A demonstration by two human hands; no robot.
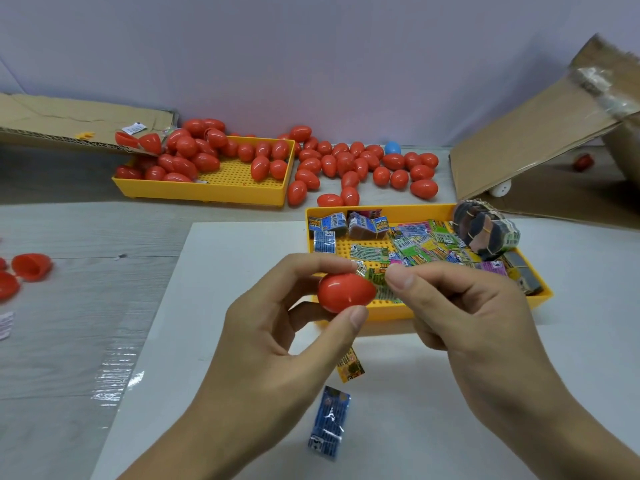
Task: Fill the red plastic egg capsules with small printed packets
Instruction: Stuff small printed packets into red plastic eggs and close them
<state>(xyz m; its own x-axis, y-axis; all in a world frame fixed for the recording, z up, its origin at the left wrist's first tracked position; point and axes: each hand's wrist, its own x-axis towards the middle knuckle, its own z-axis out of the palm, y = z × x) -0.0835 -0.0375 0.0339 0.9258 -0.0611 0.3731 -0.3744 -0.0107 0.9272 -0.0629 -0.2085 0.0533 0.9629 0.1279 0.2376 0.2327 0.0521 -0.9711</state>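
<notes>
My left hand pinches a red egg capsule half between thumb and fingers, just in front of the near yellow tray. My right hand pinches a green printed packet at the capsule's open end, the packet partly inside. The near tray holds several printed packets and a banded bundle. A blue packet and an orange packet lie on the white sheet below my hands.
A far yellow tray and the table beside it hold several closed red eggs, with one blue egg. Open red halves lie at the left edge. Cardboard flaps rise at right and back left.
</notes>
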